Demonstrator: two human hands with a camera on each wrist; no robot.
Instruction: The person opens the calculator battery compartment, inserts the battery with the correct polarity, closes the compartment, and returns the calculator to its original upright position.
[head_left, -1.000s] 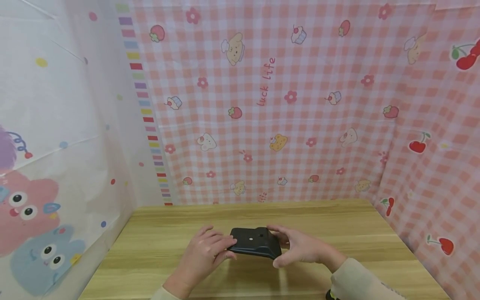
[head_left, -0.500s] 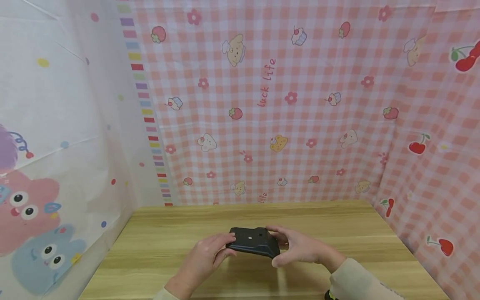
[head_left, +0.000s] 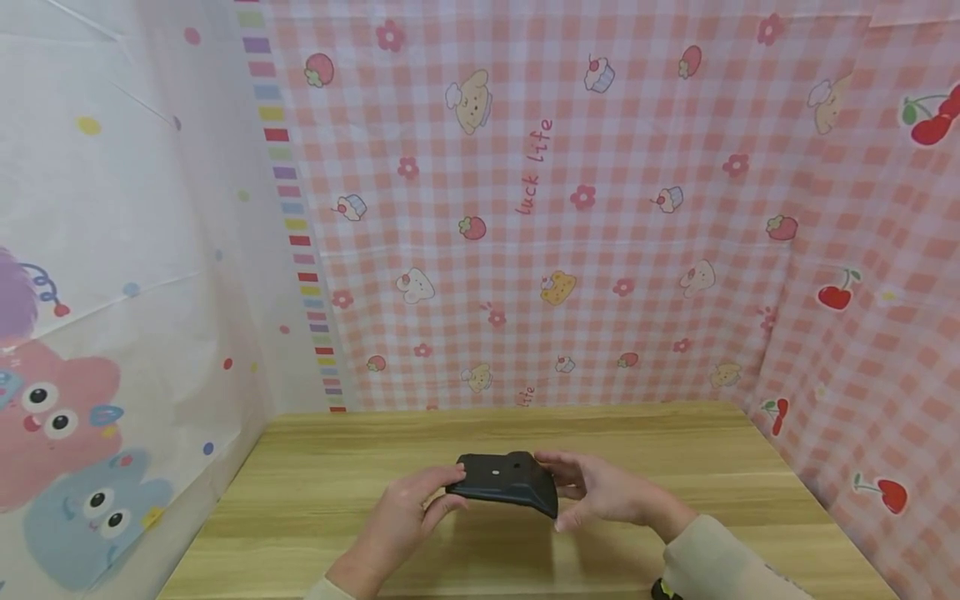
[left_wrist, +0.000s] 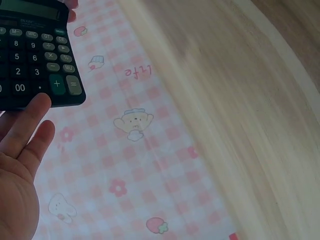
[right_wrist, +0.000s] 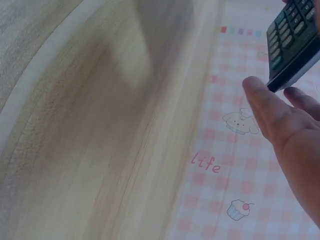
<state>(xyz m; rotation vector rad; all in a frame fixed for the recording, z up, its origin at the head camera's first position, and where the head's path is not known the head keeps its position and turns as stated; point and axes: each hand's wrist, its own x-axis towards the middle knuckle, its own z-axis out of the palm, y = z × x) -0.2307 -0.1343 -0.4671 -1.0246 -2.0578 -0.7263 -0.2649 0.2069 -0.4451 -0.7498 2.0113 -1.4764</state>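
A black desk calculator (head_left: 491,477) is held above the table, its back toward the head camera. My left hand (head_left: 401,517) pinches its left end between fingers and thumb. In the left wrist view the keys and part of the display of the calculator (left_wrist: 35,60) face the camera, and fingers of my left hand (left_wrist: 20,165) reach its lower edge. My right hand (head_left: 607,493) is at the thicker right end, its fingers extended and the thumb just off the lower corner. The right wrist view has my right hand (right_wrist: 290,130) beside the corner of the calculator (right_wrist: 290,45).
The wood-grain table (head_left: 360,442) lies under both hands. Behind it hangs a pink checked cloth (head_left: 495,258), with a white patterned cloth (head_left: 172,275) on the left. A small dark object with a yellow-green part (head_left: 662,590) shows partly by the right sleeve (head_left: 720,558).
The calculator has shifted slightly left. My left fingers, spread more at first, have drawn together on its end. My right thumb has come away from the lower right corner.
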